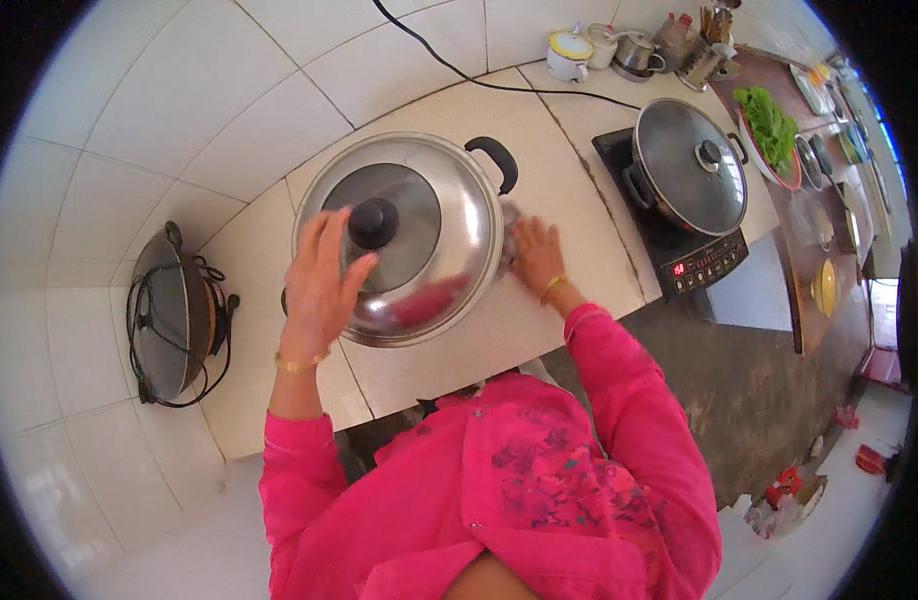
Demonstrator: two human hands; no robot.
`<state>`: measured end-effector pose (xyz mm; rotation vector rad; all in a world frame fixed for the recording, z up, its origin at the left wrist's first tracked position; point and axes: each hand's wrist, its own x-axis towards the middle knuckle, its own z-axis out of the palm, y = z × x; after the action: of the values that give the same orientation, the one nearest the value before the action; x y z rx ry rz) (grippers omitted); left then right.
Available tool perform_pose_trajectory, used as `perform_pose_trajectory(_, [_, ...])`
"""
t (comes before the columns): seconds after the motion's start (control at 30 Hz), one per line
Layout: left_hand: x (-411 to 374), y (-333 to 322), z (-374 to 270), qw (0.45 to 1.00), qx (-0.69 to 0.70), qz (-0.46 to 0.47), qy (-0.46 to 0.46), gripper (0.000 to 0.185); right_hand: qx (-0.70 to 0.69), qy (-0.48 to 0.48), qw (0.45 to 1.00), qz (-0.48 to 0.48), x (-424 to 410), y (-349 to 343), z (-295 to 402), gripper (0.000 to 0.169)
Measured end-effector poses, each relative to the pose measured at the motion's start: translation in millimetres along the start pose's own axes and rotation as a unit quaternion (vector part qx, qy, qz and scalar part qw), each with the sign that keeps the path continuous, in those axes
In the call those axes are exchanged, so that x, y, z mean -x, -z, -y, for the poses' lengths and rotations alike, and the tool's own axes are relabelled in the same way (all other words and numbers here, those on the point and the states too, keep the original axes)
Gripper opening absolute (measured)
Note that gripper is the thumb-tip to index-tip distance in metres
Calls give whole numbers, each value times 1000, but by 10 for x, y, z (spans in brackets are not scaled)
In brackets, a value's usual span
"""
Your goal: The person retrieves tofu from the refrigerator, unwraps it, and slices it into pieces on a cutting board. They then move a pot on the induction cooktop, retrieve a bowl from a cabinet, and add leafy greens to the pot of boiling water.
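Observation:
A large wok [474, 247] stands on the tiled counter under a domed metal lid with a glass centre. Beside the lid's black knob [373, 223], my left hand [320, 277] hovers with fingers and thumb apart, holding nothing; whether a fingertip touches the knob is unclear. My right hand [535, 255] lies low at the wok's right side. Under its fingers is a greyish cloth [508, 225], blurred and partly covered by the hand and the lid's rim. The wok's black side handle [495, 161] sticks out above it.
At right, a glass-lidded pan [688, 165] sits on a lit induction cooker [703, 262]. A black cord [504, 86] runs along the wall. An electric pan [163, 319] with coiled cable leans at left. Cups and jars [568, 56] line the back; leafy greens [766, 127] fill a bowl.

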<state>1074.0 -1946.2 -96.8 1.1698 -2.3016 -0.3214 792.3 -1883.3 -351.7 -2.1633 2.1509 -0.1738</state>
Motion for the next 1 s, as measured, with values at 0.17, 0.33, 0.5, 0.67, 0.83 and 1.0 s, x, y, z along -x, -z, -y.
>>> perform_pose_trajectory(0.17, [-263, -180, 37, 993, -65, 30, -91, 46, 23, -139, 988, -63, -267, 105, -677, 57])
perform_pose_trajectory(0.33, [-290, -262, 125, 995, -73, 17, -68, 36, -28, -50, 997, -58, 802, 59, -552, 56])
perform_pose_trajectory(0.5, [-350, 37, 105, 997, -40, -45, -48, 30, -134, -15, 991, -24, 1792, 323, -333, 46])
perform_pose_trajectory(0.67, [239, 997, 190, 980, -105, -160, 49, 26, -331, -214, 917, -59, 1703, 294, -346, 41])
perform_pose_trajectory(0.83, [1589, 1269, 786, 925, -194, -204, 257, 29, -399, -178, 896, -73, 1277, 299, -47, 45])
perform_pose_trajectory(1.0, [2803, 732, 1400, 904, -199, -165, 340, 33, -340, -70, 915, -208, 907, 143, 150, 48])
